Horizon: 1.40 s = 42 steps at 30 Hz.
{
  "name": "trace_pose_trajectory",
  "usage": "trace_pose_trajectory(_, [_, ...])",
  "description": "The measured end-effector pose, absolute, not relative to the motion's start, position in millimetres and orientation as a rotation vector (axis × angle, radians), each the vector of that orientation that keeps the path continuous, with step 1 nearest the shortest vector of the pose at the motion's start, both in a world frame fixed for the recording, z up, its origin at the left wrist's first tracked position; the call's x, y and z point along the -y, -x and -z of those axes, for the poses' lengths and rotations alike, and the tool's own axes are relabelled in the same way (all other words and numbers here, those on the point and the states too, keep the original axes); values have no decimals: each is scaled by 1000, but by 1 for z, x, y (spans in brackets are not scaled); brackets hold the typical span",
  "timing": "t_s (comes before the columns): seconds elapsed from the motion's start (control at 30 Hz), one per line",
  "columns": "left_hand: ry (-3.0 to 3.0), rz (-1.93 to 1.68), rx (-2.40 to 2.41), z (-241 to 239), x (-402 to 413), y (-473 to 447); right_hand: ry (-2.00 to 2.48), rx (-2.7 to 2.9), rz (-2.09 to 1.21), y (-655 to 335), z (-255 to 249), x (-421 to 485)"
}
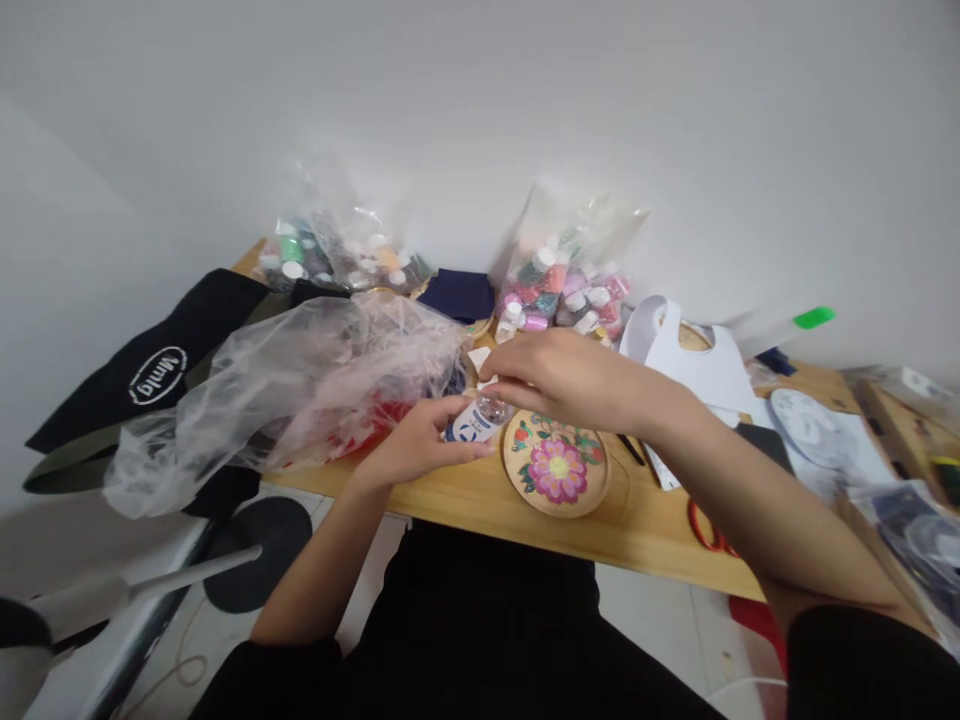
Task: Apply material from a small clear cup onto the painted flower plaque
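Note:
My left hand (427, 440) is wrapped round a small clear bottle (471, 424) with a white and blue label, tilted over the front of the table. Just above its neck, my right hand (544, 365) has its fingers closed on a small white piece that looks like the bottle cap (487, 383); the fingers partly hide it. Close to the right of the bottle lies a round wooden disc (517, 480) bearing a pink flower (559, 470) with green leaves. My right forearm reaches over the table beyond the disc.
Crumpled clear plastic (300, 370) covers the table's left side, beside a black bag (150, 375). Bags of small bottles (536, 285) stand against the wall. To the right are a white bib-shaped piece (712, 365), red-handled scissors (703, 527) and a black pen (631, 450).

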State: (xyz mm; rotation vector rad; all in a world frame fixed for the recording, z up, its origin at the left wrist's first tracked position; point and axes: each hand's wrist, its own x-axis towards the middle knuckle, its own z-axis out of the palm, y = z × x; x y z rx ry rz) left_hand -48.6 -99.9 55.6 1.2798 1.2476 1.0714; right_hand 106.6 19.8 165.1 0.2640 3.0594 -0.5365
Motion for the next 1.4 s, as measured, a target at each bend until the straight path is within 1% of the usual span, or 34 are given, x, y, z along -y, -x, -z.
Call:
trace_pose_trajectory(0.1, [-1321,-1086,-1326,-55,101,47,-243,-3086,603,-106,-163,-23])
trace_pose_trajectory(0.3, [-1360,-1123,-1429,-53,104,47,-403,-3063,779,-107,-156,-32])
trace_pose_trajectory(0.6, [-1172,-1189,-1335,-43,103,46,-156,-3015,1251,-115,-149,-43])
trace_pose_trajectory(0.73, [-1085,-1108,-1176,-44,104,49,-61,-2989,1344,-121,-147,-41])
trace_pose_trajectory(0.93, [-993,-927,-793,-36,102,59,124,-3079,1179,-126,-159,-25])
trace_pose_trajectory(1.03, [-968,-839,-571,-31,101,62,192,-3107,1156,-127,-166,-16])
trace_pose_trajectory(1.17, [-954,-835,-492,-31,101,60,210,-3083,1158,-127,-173,-9])
trace_pose_trajectory(1.27, [-1014,-892,-591,-37,101,58,47,-3147,999,-125,-173,-6])
trace_pose_trajectory(1.4, [-1090,-948,-794,-43,103,55,-421,-3171,514,-117,-165,-1])
